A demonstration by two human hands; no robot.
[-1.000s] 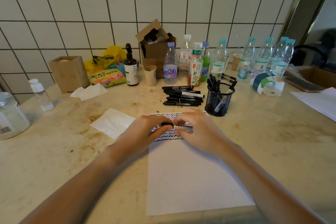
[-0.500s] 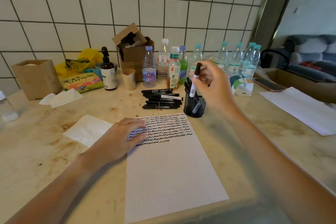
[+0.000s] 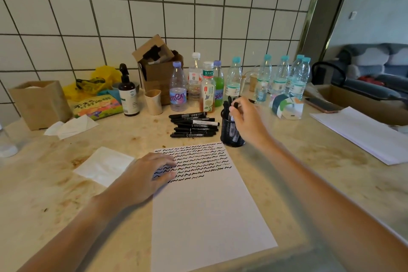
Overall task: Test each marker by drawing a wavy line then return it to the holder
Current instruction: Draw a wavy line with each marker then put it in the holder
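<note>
Right hand [image 3: 247, 121] fingers pinch a marker [image 3: 234, 106], apparently inside mesh holder [image 3: 231, 133]; left hand [image 3: 145, 174] flat on paper [image 3: 205, 216].

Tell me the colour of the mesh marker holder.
Black, seen in the head view: marker holder.

Single head view, looking forward and down, close over counter [image 3: 287, 161]

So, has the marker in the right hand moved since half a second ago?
Yes. The marker has gone down: earlier the right hand held it above the mesh holder; now most of it is inside, only its cap showing.
</note>
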